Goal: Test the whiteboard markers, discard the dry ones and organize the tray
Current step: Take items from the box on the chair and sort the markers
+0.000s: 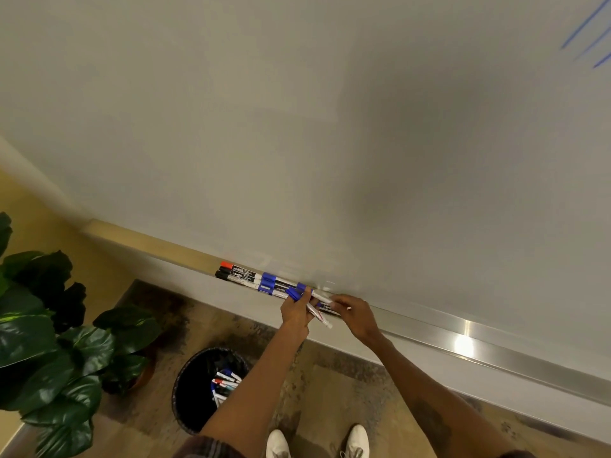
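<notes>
At the far left edge a leafy plant [49, 342] is cut off by the frame, and its pot is mostly hidden behind leaves. Just right of it on the floor stands a dark bin [190, 409] with a heap of discarded markers [224, 385] inside, too tangled to count. Above, a row of capped markers [251, 277] lies along the whiteboard's tray [479, 350]: one red cap, one black, then several blue. The print on their barrels is too small to read.

Where the row ends, the left hand [296, 314] reaches up with the arm nearly straight. Its fingers curl round a blue-capped marker [315, 312], whose white barrel slants down to the right; blur hides whether it holds a second one. The right hand [355, 317] comes in from the right, palm down, fingertips at a marker lying on the tray [327, 306]. Whether they pinch it cannot be told. Blue strokes [585, 31] on the whiteboard [297, 127] are clipped at the top right corner.
</notes>
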Available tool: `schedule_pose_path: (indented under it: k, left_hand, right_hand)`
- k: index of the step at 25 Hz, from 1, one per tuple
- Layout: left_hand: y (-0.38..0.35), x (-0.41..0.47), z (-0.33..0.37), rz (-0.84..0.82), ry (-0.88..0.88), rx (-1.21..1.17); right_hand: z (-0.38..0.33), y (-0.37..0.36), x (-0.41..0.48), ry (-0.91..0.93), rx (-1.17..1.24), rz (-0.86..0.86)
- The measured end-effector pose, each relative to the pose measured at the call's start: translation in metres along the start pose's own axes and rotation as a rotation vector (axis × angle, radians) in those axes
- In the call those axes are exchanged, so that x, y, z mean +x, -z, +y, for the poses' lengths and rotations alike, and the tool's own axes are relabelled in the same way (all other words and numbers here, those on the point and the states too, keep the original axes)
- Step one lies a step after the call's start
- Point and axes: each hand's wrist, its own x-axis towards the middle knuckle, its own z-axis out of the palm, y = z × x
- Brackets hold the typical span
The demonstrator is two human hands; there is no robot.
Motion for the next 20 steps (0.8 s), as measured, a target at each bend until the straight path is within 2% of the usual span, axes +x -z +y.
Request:
schedule_pose_path:
  k: [5, 7, 13, 20]
  left_hand:
    - [0.012, -0.001, 0.0, 0.016, 0.039, -0.041]
    - [0.018, 0.001, 0.0, 0.056, 0.082, -0.031]
    - [0.024, 0.007, 0.008, 0.06, 0.173, -0.025]
    - [0.029, 0.013, 0.02, 0.042, 0.124, 0.049]
  right_hand:
    - [0.019, -0.001, -0.008, -0.065, -0.503, 0.34]
    - [0.016, -0.007, -0.014, -0.03, -0.626, 0.399]
    - [0.013, -0.021, -0.007, -0.055, -0.704, 0.326]
    - [0.011, -0.024, 0.004, -0.052, -0.94, 0.216]
